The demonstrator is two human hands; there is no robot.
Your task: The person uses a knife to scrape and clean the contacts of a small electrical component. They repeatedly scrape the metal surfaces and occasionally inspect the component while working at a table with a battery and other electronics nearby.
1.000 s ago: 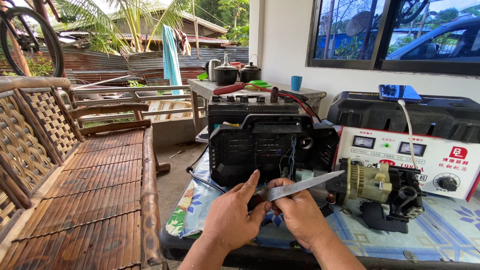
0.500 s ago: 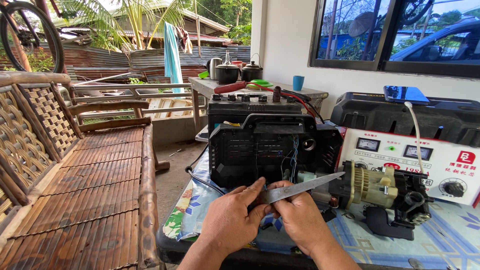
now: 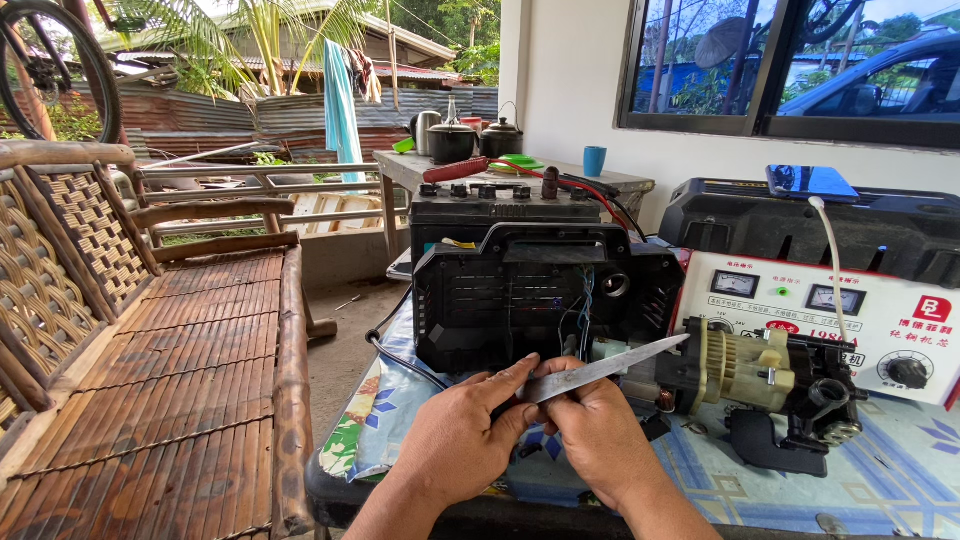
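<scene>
My right hand grips a knife whose steel blade points up and to the right. My left hand is pressed against it, thumb and fingertips pinching at the blade's base; whatever small thing sits between the fingers is hidden. Both hands hover over a table covered with a patterned cloth. Just beyond them stands a black open machine housing with loose wires showing. To the right lies a pump motor, cream and black.
A car battery with red leads sits behind the housing. A white box with dials and a black case carrying a phone stand at right. A bamboo bench fills the left. Pots and a blue cup rest on a far table.
My hands and the knife have kept nearly the same pose; the view has shifted slightly. The blade tilts a little more upward than a second ago.
</scene>
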